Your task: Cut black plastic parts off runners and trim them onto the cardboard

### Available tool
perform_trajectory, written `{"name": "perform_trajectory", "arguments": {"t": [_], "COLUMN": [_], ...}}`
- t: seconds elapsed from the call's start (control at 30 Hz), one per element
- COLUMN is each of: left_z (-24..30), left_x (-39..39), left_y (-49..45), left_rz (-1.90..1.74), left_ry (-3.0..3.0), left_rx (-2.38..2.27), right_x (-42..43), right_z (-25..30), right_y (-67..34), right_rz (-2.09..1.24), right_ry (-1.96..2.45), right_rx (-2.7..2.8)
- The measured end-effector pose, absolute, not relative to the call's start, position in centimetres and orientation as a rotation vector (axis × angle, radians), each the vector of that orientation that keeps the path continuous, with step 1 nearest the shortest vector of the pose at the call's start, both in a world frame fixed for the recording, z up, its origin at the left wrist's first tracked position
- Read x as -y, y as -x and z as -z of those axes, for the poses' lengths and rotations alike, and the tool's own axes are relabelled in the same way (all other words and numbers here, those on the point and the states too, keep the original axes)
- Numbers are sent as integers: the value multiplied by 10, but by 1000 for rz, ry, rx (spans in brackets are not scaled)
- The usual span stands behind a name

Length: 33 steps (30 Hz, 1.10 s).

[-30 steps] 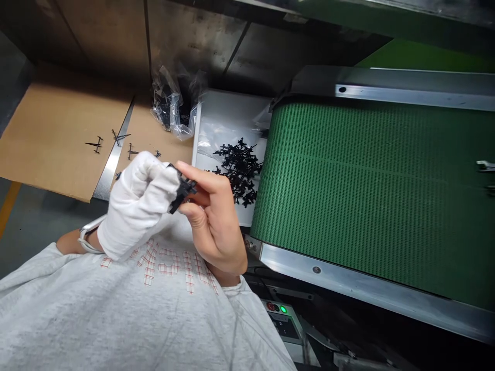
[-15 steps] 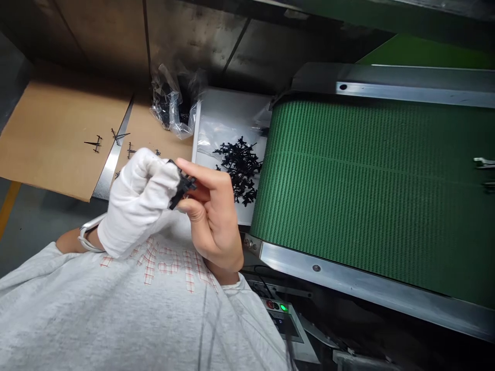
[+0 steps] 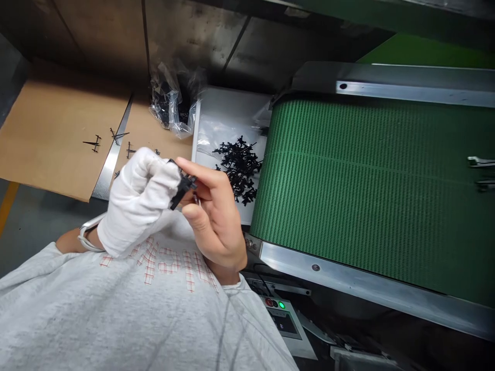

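My left hand (image 3: 137,198), in a white glove, is closed in a fist around a small black plastic part (image 3: 181,188) held just above my chest. My bare right hand (image 3: 212,216) pinches the same part from the right with thumb and forefinger. Behind my hands a pile of black plastic parts (image 3: 238,167) lies on a white tray (image 3: 228,111) lined with clear film.
A green ribbed conveyor belt (image 3: 367,180) with metal rails fills the right side; small parts (image 3: 479,162) ride at its far right edge. A few black pieces (image 3: 112,139) lie on cardboard (image 3: 50,129) at the left. A clear bag of parts (image 3: 170,111) sits behind. A control panel (image 3: 278,309) is below.
My right thumb has shifted slightly lower on the part; my left hand stays put. The parts at the belt's right edge have drifted a little to the left.
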State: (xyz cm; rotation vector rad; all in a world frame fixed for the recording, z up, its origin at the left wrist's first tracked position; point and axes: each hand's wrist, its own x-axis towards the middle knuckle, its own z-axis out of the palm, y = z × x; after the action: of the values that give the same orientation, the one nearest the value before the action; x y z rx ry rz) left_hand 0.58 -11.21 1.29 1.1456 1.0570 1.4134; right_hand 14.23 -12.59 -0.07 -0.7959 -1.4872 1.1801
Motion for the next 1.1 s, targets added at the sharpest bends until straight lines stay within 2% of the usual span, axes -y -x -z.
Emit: {"name": "perform_trajectory", "arguments": {"t": [0.17,0.37,1.1], "left_z": [-14,-15,-16], "left_x": [110,111,113], "left_y": [-6,-7,-7], "left_rz": [-1390,-1407,-1431], "left_ry": [-1162,-1099,-1162], "left_rx": [-1042,-1000,-1160], "right_x": [120,113,110], "right_z": [4,8,17], "right_y": [-139,-140,-132], "right_rz": [-1240,-1467,-1590], "right_ry": [854,759,674], "right_rx": [1319,1246,1129]}}
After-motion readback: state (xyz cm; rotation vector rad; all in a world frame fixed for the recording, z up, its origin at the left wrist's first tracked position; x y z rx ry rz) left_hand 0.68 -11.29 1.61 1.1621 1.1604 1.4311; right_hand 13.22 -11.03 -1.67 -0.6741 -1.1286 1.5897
